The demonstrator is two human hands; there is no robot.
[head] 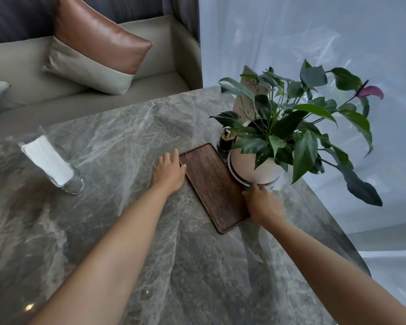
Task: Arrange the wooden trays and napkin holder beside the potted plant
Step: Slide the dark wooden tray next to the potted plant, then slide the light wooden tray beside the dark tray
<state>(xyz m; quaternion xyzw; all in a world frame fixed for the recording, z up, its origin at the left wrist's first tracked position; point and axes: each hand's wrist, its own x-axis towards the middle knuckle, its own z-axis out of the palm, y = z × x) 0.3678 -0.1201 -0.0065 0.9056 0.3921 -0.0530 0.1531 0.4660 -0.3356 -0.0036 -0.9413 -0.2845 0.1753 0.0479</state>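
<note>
A dark wooden tray (212, 184) lies flat on the grey marble table (131, 242), right beside the white pot of the potted plant (253, 167). My left hand (169, 172) rests against the tray's left long edge, fingers spread. On the tray's right edge, close to the pot's saucer, sits my right hand (263, 202). Neither hand has the tray lifted. A clear napkin holder (51, 164) filled with white napkins stands far to the left on the table.
A small dark toothpick holder (226, 141) stands behind the tray, next to the pot. A paper sign (250, 97) sticks up among the leaves. A grey sofa (150, 66) with a brown-and-grey cushion (96, 45) lies beyond the table's far edge. The table's right edge runs just past the plant.
</note>
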